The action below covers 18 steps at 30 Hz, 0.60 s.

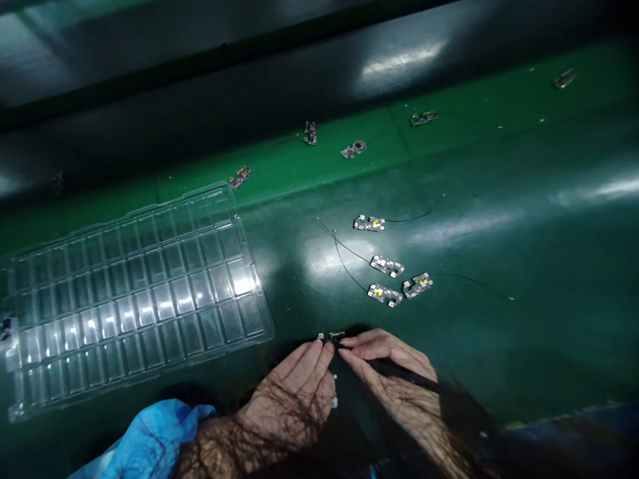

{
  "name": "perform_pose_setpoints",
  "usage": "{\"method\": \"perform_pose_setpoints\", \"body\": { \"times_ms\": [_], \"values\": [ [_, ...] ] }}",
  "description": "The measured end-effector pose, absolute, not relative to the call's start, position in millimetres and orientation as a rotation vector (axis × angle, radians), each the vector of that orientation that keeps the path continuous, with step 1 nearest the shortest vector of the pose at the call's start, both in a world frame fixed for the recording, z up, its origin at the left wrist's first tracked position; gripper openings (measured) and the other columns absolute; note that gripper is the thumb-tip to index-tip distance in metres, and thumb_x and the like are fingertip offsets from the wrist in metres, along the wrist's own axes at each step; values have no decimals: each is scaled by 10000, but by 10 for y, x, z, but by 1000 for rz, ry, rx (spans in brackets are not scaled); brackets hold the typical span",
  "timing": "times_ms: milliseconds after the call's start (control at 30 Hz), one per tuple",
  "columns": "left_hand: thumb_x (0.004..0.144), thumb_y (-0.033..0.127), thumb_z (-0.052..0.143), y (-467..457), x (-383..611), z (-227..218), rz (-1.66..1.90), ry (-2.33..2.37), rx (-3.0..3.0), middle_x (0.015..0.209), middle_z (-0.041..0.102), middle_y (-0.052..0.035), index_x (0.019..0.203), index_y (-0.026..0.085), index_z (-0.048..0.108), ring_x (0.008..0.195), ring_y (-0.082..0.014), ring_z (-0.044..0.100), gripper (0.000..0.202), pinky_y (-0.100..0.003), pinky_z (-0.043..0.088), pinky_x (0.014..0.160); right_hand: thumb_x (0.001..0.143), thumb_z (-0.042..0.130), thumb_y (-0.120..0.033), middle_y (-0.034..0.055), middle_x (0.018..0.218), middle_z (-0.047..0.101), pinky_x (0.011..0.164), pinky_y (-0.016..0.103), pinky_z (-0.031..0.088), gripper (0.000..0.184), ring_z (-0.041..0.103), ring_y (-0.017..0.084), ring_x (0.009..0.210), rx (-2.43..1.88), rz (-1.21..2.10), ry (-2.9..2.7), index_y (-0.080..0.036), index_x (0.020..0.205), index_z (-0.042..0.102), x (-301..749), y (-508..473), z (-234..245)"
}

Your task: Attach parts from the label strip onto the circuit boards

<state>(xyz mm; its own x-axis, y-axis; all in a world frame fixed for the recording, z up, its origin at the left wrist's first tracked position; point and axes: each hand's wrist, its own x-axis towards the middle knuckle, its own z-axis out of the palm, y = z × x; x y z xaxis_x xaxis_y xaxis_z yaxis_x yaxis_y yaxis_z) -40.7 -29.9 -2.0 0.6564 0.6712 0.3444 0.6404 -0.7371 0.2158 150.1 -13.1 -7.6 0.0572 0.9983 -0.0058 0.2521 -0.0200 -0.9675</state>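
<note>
Low in the middle of the head view, my left hand [297, 392] has its fingers pressed together at the edge of a small circuit board [337, 335]. The fingers hide much of that board. Pinched in my right hand [392, 366] is a slim dark tool [412, 377], its tip down at the same board; I cannot make out its exact kind. Part of another small pale piece [335, 401] shows beside my left palm. Just beyond my hands lie several circuit boards [385, 294], some with thin black cables trailing.
A clear plastic tray [249, 286] with many compartments lies at the left. Further back, several more boards [354, 149] are scattered along a bright green strip [284, 174]. A dark raised ledge [249, 100] runs behind it. The green work surface [499, 253] reflects light.
</note>
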Motion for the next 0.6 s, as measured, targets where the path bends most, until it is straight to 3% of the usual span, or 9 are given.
{"method": "perform_pose_setpoints", "body": {
  "times_ms": [300,600],
  "values": [
    [978,90,414,-275,-398,-4,638,1110,2774,1102,786,-99,912,117,692,1085,-207,739,287,-329,642,938,797,791,-181,-28,833,781,628,325,672,171,758,210,687,-1455,1072,-1420,-330,792,707,1593,-201,-107],
    [945,124,513,-359,-419,-82,580,1101,2780,1194,760,-100,962,120,703,1173,-221,702,191,-345,619,1010,809,768,-182,-25,752,782,594,312,664,192,757,209,643,-1447,1036,-1415,-349,749,695,1519,-135,-87]
  ]
}}
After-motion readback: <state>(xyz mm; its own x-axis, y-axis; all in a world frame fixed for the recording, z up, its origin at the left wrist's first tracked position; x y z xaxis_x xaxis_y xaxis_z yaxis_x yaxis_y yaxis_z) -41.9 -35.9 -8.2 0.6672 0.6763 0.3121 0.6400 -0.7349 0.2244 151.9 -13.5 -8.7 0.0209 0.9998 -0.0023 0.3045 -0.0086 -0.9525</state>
